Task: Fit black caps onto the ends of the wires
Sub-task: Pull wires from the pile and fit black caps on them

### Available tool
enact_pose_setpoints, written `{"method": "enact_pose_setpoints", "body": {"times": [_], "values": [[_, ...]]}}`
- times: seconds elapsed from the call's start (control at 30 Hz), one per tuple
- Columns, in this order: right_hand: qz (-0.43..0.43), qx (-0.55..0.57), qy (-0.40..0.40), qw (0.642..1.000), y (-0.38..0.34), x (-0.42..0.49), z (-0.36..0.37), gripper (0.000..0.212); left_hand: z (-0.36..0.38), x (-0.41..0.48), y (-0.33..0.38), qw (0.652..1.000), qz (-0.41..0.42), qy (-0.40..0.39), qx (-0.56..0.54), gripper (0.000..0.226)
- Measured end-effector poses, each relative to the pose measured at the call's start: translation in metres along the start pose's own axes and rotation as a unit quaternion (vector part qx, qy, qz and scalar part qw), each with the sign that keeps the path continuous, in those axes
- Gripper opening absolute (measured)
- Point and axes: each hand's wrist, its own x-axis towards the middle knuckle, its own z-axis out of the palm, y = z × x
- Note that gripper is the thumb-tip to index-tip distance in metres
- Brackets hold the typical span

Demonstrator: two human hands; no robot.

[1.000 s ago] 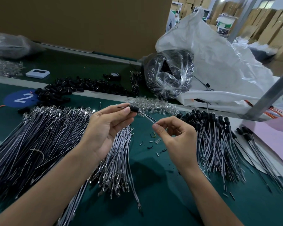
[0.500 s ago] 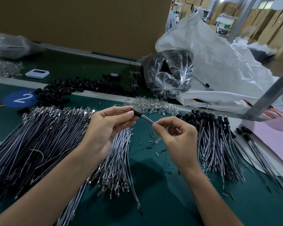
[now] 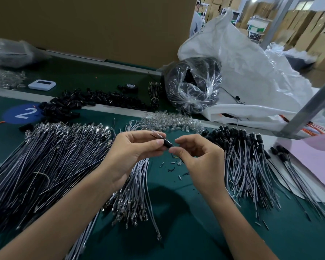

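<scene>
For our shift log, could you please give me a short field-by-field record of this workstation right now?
left hand: pinches small black cylindrical cap, thin wire end poking out beyond it
right hand: pinches at the cap's other end
left pile: long grey uncapped wires with metal terminals
right pile: grey capped wires
far pile: loose black caps by blue round "2" sticker
surface: dark green table mat

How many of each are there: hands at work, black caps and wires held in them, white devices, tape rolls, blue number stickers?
Hands: 2, left hand, right hand
Held black cap: 1
Held wire: 1
White device: 1
Tape roll: 1
Blue number sticker: 1
Total: 7
</scene>
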Motion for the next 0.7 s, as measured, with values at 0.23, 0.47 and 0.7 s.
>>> {"method": "enact_pose_setpoints", "body": {"times": [0.23, 0.47, 0.7], "values": [[-0.037, -0.036, -0.035, 0.998, -0.004, -0.001, 0.002, 0.018, 0.004, -0.001, -0.001, 0.999, 0.022, 0.024, 0.041, 0.015], [-0.052, -0.071, -0.033, 0.996, -0.005, -0.001, 0.002, 0.012, 0.007, -0.004, 0.003, 0.993, 0.059, 0.065, 0.075, 0.022], [-0.016, -0.078, -0.035, 0.996, 0.001, 0.004, -0.005, 0.011, -0.014, 0.001, 0.019, 0.968, 0.105, 0.217, -0.073, 0.006]]}}
